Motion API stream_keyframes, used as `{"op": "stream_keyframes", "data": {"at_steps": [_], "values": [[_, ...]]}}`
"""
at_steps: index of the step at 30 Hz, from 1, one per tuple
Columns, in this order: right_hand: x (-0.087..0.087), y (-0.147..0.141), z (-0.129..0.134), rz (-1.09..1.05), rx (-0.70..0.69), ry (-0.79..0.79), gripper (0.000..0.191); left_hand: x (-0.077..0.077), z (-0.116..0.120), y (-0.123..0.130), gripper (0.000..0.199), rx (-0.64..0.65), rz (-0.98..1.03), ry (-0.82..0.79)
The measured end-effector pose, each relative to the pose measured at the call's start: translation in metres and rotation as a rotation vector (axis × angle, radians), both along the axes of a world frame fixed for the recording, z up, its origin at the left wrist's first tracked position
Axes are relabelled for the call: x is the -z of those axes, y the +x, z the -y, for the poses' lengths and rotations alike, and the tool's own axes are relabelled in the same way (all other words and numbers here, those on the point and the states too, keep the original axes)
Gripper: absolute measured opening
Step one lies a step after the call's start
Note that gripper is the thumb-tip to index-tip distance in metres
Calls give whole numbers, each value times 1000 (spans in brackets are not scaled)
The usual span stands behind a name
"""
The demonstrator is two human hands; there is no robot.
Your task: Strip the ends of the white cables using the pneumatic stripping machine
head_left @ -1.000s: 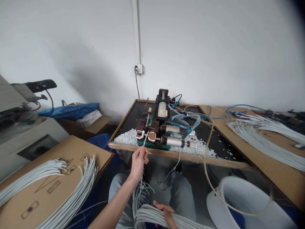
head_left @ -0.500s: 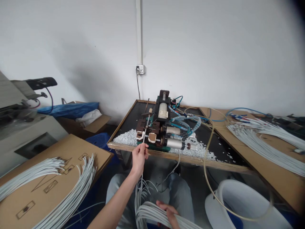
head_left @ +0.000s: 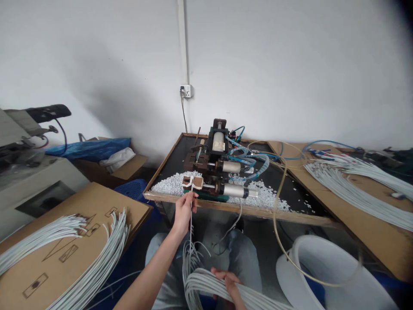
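My left hand [head_left: 184, 209] pinches a single white cable [head_left: 191, 215] and holds its tip at the front jaws of a small pneumatic stripping machine [head_left: 215, 171] on a black-topped table [head_left: 245, 210]. My right hand [head_left: 228, 283] rests low over my lap, gripping a bundle of white cables [head_left: 209, 287] that curves across my knees. The single cable runs down from my left hand into that bundle.
White insulation scraps [head_left: 171, 184] litter the table around the machine. Cut white cables lie on a cardboard sheet [head_left: 80, 224] at left and on a wooden bench [head_left: 361, 202] at right. A white bucket [head_left: 325, 275] stands at lower right, with a beige hose [head_left: 277, 215] looping over it.
My left hand has pulled the cable tip back slightly from the machine's jaws and dropped a little. The view has shifted a bit; my right hand stays on the bundle.
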State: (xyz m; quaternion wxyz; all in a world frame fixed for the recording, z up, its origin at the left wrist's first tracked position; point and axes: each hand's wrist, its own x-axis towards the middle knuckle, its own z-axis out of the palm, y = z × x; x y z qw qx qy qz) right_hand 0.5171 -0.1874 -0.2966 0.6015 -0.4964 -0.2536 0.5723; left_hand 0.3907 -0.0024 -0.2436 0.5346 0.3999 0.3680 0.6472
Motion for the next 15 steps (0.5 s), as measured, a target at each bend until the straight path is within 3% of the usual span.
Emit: {"op": "stream_keyframes", "data": {"at_steps": [5,8,12,15], "values": [[-27,-8,5,-14,30,15,37,-2,6,-15,32,40,-102,-7],[-40,-9,5,-35,41,10,24,-2,7,-20,28,77,-143,-12],[-42,-11,6,-55,33,-5,20,-4,25,-24,24,77,-279,16],[-38,-19,7,-41,-18,-14,22,-6,50,-30,24,64,-545,79]]}}
